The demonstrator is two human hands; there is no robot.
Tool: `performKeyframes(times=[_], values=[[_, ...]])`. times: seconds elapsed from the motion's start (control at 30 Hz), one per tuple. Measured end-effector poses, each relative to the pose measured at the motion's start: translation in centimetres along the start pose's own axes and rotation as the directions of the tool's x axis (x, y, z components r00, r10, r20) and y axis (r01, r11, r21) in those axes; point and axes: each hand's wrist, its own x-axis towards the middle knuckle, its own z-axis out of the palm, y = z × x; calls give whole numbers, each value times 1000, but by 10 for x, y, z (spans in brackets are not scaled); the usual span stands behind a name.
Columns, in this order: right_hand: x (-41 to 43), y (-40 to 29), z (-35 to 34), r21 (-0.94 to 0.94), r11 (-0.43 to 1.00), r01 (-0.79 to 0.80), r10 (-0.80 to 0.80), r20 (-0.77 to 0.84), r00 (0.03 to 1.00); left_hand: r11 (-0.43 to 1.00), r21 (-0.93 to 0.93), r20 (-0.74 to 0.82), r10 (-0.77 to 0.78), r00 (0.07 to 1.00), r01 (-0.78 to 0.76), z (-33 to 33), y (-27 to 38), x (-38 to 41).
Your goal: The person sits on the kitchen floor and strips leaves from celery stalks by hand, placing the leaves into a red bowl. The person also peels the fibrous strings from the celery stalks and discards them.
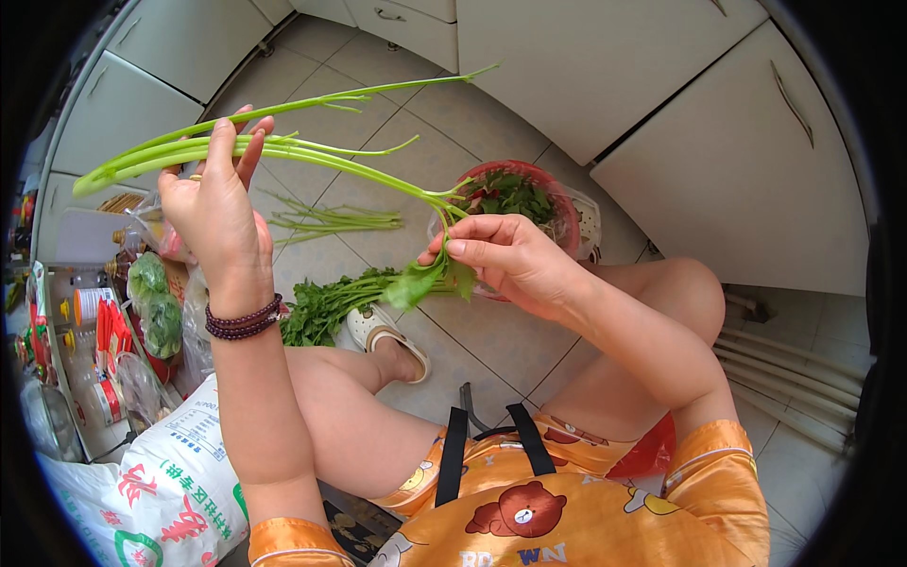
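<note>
My left hand point(216, 166) is closed around a bunch of celery stalks point(340, 159), its thick pale base out to the left and the thin ends reaching right. My right hand point(506, 259) pinches the leafy end of one stalk between thumb and fingers, with green leaves point(414, 283) hanging below. Just behind this hand stands a red plastic basket point(560, 195) with plucked leaves inside. On the floor lie bare celery stalks point(347, 221) and, nearer my foot, a bunch of leafy celery point(319, 308).
At left are a shelf with bottles and packets, bagged green vegetables point(157, 319), and a large white printed sack point(156, 489). White cabinets point(737, 156) line the far side and right. Pipes point(786, 375) run low at the right. My shoe point(379, 337) rests beside the leafy bunch.
</note>
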Motion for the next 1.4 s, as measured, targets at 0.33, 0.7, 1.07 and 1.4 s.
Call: performKeyframes(times=[0.33,0.7,1.07,1.4], values=[[-2,2,1,-171,984,42,-48,-29,998,1000,5,16,-2,1000,2,-2,1,-1],[-9,-9,9,-273,960,68,-64,23,998,1000,4,14,-1,1000,1,-3,2,0],[-4,1,1,-232,969,78,-83,-14,996,1000,14,36,-3,999,2,0,2,-2],[-10,-8,7,-401,913,69,-96,-48,994,1000,18,32,-1,999,1,-1,1,-1]])
